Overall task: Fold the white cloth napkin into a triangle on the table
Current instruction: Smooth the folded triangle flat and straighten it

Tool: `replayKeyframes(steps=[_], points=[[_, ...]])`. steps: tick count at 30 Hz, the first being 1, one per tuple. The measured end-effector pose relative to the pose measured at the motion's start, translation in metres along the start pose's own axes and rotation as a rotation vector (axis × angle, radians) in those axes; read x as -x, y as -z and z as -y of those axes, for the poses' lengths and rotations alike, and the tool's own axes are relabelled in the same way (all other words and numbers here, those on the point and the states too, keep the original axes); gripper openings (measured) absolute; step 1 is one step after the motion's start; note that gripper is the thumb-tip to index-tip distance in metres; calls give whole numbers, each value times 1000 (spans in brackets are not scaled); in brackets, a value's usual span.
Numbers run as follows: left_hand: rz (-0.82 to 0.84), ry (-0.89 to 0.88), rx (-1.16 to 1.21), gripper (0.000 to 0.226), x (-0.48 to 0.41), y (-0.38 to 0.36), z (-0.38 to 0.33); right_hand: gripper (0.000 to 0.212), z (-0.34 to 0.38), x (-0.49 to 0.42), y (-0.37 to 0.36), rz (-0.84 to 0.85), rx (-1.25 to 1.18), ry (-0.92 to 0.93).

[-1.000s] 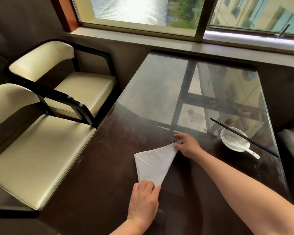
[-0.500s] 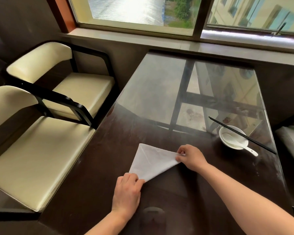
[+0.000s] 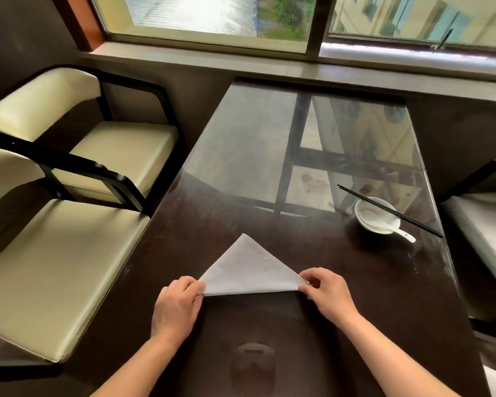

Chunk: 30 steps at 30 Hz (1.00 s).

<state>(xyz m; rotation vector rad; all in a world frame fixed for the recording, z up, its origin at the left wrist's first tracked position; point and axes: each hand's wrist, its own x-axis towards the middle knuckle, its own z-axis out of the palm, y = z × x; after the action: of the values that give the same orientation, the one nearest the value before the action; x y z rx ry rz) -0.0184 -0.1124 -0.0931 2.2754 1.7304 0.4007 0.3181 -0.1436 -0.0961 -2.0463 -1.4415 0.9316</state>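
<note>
The white cloth napkin [image 3: 251, 269] lies flat on the dark glass-topped table [image 3: 241, 167] as a triangle, its apex pointing away from me and its long folded edge facing me. My left hand [image 3: 178, 305] pinches the napkin's left corner between thumb and fingers. My right hand [image 3: 328, 292] pinches the right corner the same way. Both hands rest low on the tabletop, near the front of the table.
A white bowl [image 3: 368, 209] with a white spoon [image 3: 384, 223] in it and black chopsticks [image 3: 390, 211] across its rim stands at the right of the table. Cream-cushioned chairs [image 3: 55, 253] line the left side, another chair [image 3: 481, 224] is at right. A window sill runs behind.
The napkin has been turned so its long edge now faces me and its apex points away. Both hands moved with it, the left hand leftward and the right hand down toward me.
</note>
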Motion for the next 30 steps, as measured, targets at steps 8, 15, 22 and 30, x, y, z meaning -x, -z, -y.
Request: replayKeyframes(steps=[8, 15, 22, 30], points=[[-129, -160, -163, 15, 6, -12, -3, 33, 13, -4, 3, -201, -52, -64], [-83, -214, -183, 26, 11, -20, 4, 25, 8, -1, 0, -155, -87, -270], [34, -206, -116, 31, 22, -22, 4, 7, 11, 2, 5, -162, -239, -308], [224, -208, -205, 62, 30, -22, -14, 12, 10, 5, -3, -204, -238, -334]])
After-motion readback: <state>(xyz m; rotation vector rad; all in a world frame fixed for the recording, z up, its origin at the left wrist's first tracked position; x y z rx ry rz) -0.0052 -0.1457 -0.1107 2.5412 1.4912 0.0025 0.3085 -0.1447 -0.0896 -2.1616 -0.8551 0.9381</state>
